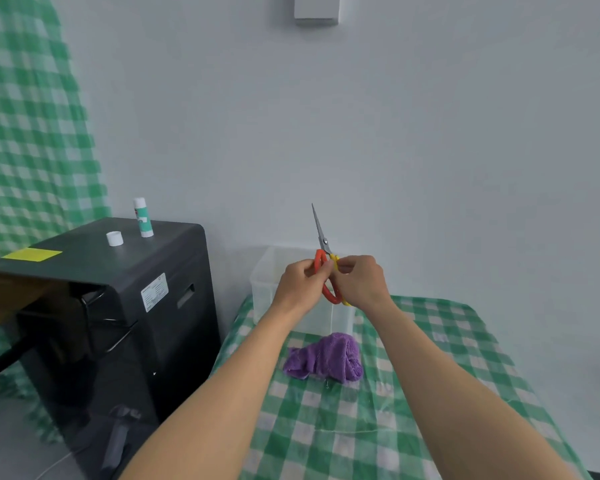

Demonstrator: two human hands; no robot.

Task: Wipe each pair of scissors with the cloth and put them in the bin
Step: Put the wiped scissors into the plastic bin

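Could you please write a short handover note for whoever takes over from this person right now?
Left hand: pinches the orange handle of the scissors.
Right hand: pinches the yellow handle.
Scissors: blades together, pointing up, held above the bin.
Cloth: bunched on the table in front of the bin, in neither hand.
Done: cannot tell whether this pair is wiped, and I see no scissors in the bin.
Left: wipe this pair if needed, then put it in the bin. No other scissors in view.
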